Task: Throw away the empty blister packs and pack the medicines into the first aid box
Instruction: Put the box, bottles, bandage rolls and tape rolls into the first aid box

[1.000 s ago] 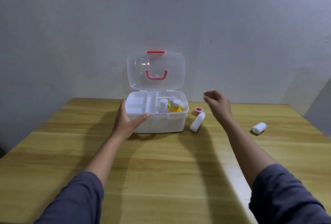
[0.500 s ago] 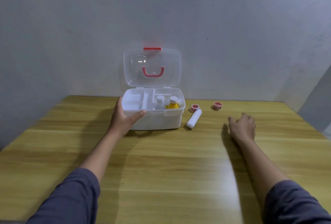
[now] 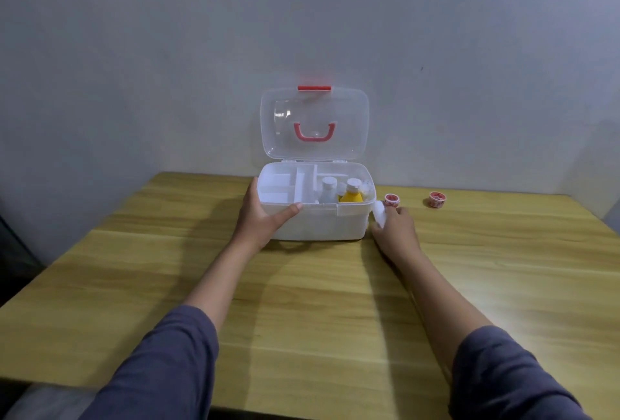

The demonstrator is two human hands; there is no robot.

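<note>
Your left hand (image 3: 260, 218) grips the open first aid box (image 3: 315, 221) front-left rim | your right hand (image 3: 396, 230) clasps a white bottle (image 3: 379, 213) beside it | two red-lidded jars (image 3: 392, 200) on the counter (image 3: 302, 302); lid print unreadable

Open box top, crowded right side

The box (image 3: 315, 221) stands open, lid (image 3: 313, 124) upright behind; its left compartments lie bare, bottles (image 3: 339, 190) fill the right. The left hand (image 3: 260, 218) blocks the front-left corner, the right hand (image 3: 396, 230) and two small jars (image 3: 392, 200) the right flank. The near table (image 3: 302, 302) is free between the forearms.
</note>
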